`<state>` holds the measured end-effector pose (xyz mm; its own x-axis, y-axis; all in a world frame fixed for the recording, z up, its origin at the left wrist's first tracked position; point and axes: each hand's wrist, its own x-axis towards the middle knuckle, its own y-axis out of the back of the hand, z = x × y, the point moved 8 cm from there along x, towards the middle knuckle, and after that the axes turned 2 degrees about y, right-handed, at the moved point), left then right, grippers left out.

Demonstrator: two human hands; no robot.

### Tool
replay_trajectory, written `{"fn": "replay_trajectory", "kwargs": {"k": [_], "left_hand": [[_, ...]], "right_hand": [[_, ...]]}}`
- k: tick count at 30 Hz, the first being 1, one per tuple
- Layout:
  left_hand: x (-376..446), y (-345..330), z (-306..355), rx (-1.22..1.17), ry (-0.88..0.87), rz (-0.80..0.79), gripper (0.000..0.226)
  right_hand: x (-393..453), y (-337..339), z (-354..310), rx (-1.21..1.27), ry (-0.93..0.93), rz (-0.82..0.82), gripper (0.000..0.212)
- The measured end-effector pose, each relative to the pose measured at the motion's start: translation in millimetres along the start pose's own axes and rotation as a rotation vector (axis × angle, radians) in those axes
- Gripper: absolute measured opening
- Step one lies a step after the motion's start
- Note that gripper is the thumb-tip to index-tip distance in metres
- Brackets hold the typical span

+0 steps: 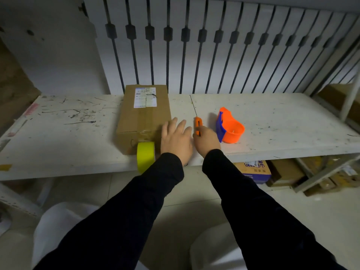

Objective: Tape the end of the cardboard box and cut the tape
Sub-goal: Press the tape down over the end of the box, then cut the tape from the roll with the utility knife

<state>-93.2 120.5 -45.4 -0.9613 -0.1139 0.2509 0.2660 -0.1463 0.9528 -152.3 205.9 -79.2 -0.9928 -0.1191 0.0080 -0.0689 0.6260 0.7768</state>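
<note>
two hands — left hand (176,139) flat, right hand (206,140) round cutter (198,125)

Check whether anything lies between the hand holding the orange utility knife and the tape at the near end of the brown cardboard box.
Yes. The left hand lies open against the near right corner of the brown cardboard box, between the right hand gripping the orange utility knife and the yellow tape roll hanging at the box's end.

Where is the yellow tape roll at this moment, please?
In the head view, the yellow tape roll stands on edge at the front edge of the white table, against the near end of the cardboard box, just left of the left hand.
</note>
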Motion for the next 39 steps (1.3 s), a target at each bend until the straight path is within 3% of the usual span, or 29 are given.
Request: {"fn": "replay_trajectory", "kwargs": {"k": [2,6,12,16,21,28,32,36,39], "left_hand": [[1,-17,13,0.102,-0.087,-0.079,0.038],[1,-51,25,0.149,-0.144,-0.224,0.041],[2,-84,13,-0.177,0.044,-0.445,0.036],[9,-92,1,-0.348,0.156,-0.443,0.035],[21,-92,-7,-0.397,0.205,-0.377,0.041],[27,-87,-11,-0.527,0.304,-0.351,0.041],[26,-81,-14,-0.798,0.476,-0.357,0.039],[27,-71,-13,-1.057,0.609,-0.352,0.038],[28,-63,-14,-1.230,0.678,-0.342,0.034]], "right_hand": [[4,1,11,0.005,-0.027,-0.014,0.021],[12,0,26,0.028,-0.076,-0.033,0.028],[31,-11,40,0.060,-0.116,-0.089,0.029],[43,-23,44,-0.001,-0.154,-0.097,0.031],[51,-31,49,-0.087,-0.212,-0.064,0.036],[57,-35,55,-0.046,-0.318,-0.097,0.038],[53,-37,54,0.245,-0.374,-0.111,0.019],[40,-36,46,0.642,-0.372,-0.072,0.015],[32,-28,27,0.806,-0.311,-0.086,0.010]]}}
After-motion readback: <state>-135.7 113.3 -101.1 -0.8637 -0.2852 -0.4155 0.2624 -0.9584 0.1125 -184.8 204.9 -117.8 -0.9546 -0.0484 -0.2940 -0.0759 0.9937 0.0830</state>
